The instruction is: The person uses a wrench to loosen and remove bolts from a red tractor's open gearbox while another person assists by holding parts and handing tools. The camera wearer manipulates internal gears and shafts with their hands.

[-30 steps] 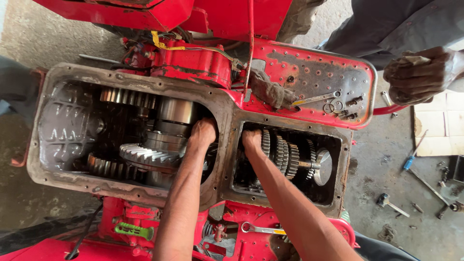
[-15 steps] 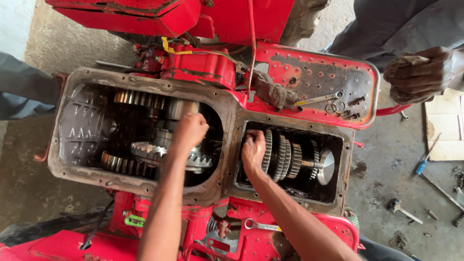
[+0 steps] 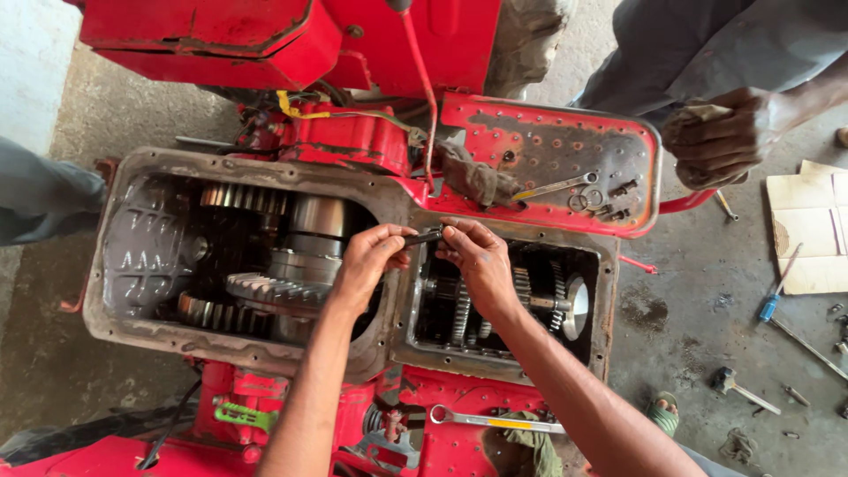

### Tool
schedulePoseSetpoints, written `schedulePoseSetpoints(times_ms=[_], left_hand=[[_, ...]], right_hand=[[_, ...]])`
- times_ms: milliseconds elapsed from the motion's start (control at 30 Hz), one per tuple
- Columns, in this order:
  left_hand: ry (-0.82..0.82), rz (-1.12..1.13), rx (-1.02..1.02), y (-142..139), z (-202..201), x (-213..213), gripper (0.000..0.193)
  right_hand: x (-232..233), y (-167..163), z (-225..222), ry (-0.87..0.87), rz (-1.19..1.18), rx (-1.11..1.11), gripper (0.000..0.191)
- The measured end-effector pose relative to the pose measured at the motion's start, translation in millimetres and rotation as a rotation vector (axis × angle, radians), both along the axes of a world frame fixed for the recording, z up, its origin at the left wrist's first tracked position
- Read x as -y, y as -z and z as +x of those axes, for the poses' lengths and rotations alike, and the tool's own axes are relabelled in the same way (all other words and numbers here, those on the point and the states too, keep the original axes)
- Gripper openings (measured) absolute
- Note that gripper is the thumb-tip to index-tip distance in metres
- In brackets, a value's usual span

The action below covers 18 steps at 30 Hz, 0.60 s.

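Observation:
I look down into an opened red tractor gearbox (image 3: 115,256). The left chamber shows large gears (image 3: 265,287); the right chamber holds a shaft with smaller gears (image 3: 539,300). My left hand (image 3: 367,265) and my right hand (image 3: 477,256) meet over the wall between the two chambers. Together they pinch a small dark metal part (image 3: 424,237), each hand at one end.
A red cover plate (image 3: 495,132) at the back carries a wrench (image 3: 556,186), bolts and a rag. Another person's hand (image 3: 720,137) holds a rag at the upper right. A wrench (image 3: 486,420) lies on the red frame below. Tools (image 3: 777,296) lie scattered on the concrete floor at right.
Both hands have risen out of the chambers and come together above the dividing wall, now holding the small dark part between them. The camera has moved closer.

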State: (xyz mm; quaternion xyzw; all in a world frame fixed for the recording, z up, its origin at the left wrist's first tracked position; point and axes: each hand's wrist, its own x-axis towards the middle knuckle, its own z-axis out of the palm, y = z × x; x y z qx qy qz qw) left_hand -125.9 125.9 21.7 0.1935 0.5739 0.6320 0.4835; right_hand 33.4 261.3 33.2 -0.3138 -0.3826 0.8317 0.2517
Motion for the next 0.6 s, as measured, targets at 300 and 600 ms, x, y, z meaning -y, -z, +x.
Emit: schedulePoseSetpoints(times_ms=[300, 600], left_hand=[[-0.077, -0.019, 0.223, 2, 43, -30, 0.026], [0.000, -0.074, -0.036, -8, 40, -27, 0.028]], right_hand=[[-10, -4, 31, 0.000, 0.210, 0.151, 0.031], [-33, -20, 37, -0.225, 0.328, 0.209, 0.028]])
